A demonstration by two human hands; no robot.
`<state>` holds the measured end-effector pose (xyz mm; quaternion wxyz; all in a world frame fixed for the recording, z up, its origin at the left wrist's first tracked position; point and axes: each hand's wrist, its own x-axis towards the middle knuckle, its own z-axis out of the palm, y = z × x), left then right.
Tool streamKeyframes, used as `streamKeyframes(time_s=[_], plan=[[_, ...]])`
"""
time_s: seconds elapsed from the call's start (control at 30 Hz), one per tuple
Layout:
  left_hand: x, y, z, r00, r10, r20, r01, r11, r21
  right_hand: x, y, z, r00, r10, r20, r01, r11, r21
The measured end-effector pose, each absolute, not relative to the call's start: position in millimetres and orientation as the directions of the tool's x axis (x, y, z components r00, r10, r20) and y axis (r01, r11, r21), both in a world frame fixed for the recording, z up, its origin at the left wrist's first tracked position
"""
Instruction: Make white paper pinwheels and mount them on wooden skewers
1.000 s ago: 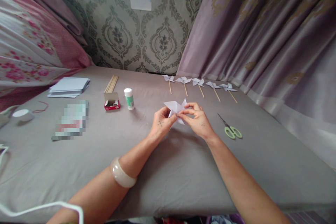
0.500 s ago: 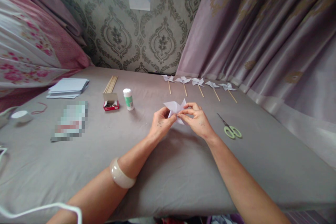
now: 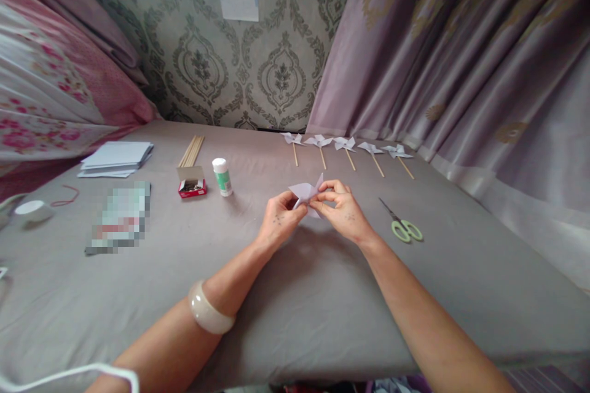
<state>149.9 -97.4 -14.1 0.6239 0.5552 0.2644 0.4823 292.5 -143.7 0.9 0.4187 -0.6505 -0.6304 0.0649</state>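
Above the middle of the table, both hands hold a white paper pinwheel (image 3: 305, 190) with folded blades. My left hand (image 3: 281, 215) is closed on its left side, thumb near the centre. From the right, my right hand (image 3: 341, 209) pinches the paper, its thumb and fingers meeting close to the pinwheel's middle. The fingertips hide whatever is at that centre. Green-handled scissors (image 3: 400, 226) lie to the right of my right hand. A glue stick (image 3: 222, 178) with a white cap stands to the left of my left hand.
Several finished pinwheels on sticks (image 3: 345, 145) lie in a row at the back. On the left are a small open red box (image 3: 192, 188), wooden sticks (image 3: 192, 151), stacked paper (image 3: 117, 157), a blurred packet (image 3: 120, 218) and a white round object (image 3: 33, 211). A white cable (image 3: 92, 368) crosses at lower left.
The pinwheel's blades have tilted slightly between my fingers. Both hands keep their hold in nearly the same place, and the whole view has shifted a little.
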Motion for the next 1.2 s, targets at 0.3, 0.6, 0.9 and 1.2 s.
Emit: streamKeyframes(time_s=[0.3,0.6,0.9,1.2], plan=[[148,-93,-15,0.406,0.882,0.239,-0.274,-0.132,0.953,288,-139,-6,0.222,0.861,0.458,0.726,0.167,-0.667],[146,-91,-25,0.416,0.886,0.205,-0.087,-0.186,0.979,289,-137,-26,0.244,0.845,0.476,0.677,0.203,-0.707],[145,-89,-31,0.438,0.880,0.184,0.055,-0.230,0.972,293,-140,-34,0.205,0.829,0.521,0.688,0.257,-0.679],[144,-91,-22,0.467,0.875,0.126,-0.005,-0.140,0.990,295,-133,-37,0.223,0.892,0.394,0.535,0.226,-0.814]])
